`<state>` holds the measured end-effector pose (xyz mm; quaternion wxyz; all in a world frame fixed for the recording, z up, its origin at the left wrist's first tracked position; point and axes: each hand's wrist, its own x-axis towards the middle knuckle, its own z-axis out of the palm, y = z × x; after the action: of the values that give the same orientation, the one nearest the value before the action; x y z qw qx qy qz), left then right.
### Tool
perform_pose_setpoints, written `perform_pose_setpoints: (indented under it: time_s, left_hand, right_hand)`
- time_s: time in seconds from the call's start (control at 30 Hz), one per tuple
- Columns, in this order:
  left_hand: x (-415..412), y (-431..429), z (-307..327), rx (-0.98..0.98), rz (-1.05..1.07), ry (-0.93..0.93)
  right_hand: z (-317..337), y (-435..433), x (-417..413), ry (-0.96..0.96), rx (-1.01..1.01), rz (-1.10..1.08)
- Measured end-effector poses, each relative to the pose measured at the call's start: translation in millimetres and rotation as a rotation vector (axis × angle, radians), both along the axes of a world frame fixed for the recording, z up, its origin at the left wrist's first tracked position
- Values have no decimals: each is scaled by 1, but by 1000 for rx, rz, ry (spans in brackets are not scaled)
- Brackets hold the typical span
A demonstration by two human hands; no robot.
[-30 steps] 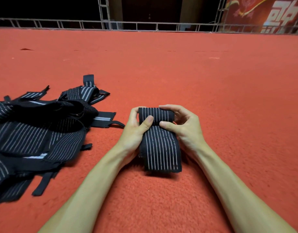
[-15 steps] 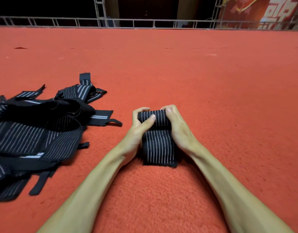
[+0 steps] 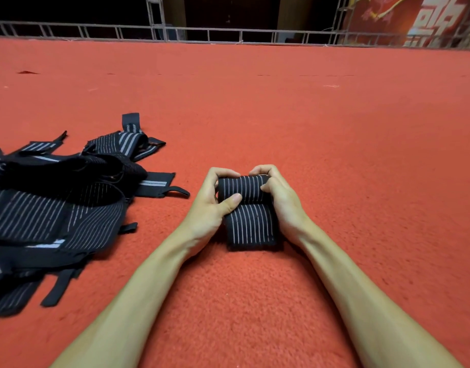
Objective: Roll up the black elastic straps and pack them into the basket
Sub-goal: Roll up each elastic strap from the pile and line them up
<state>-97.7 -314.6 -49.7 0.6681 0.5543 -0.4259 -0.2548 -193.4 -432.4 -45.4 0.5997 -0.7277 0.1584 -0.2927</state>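
I record a red pile carpet covering the whole floor to the far end, coarse in nap up close, with 1 dark scrap at far left and 1 pale thread at far right lying on it. Along the far edge a low grey metal railing runs the full width, with 2 lattice truss uprights rising near it. Beyond, I note mostly darkness, a brown panel and a red banner with large white characters at upper right; the carpet is evenly lit.

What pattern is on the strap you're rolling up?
The black elastic strap in both hands has thin white lengthwise stripes, clearest in the head view.
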Motion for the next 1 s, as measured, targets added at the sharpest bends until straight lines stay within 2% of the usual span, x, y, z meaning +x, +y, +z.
perform_pose_setpoints:
  time_s: [0.1,0.23,0.3,0.43,0.5,0.67,0.8,0.9,1.0]
  left_hand:
    - [4,1,-1,-39,21,-85]
    - [7,-1,-5,-5,40,-110]
    - [6,-4,-8,32,3,-50]
    - [1,-11,-14,38,-60,219]
    - [1,-14,-17,29,-37,255]
    - [1,-13,-21,8,62,137]
    - [1,-7,-16,34,161,71]
    - [-4,-7,-8,113,214,-99]
    - [-29,-25,8,131,245,-155]
  right_hand:
    - [-3,0,3,13,115,-15]
    - [-2,3,3,121,2,-43]
    - [-5,1,4,112,4,-52]
    - [-5,-1,4,92,46,-77]
    - [-3,3,3,39,83,-88]
    - [-9,11,8,34,217,-12]
    - [-13,8,6,77,127,-54]
    - [0,-1,-18,143,202,-65]
    - [17,-21,-51,98,321,-98]
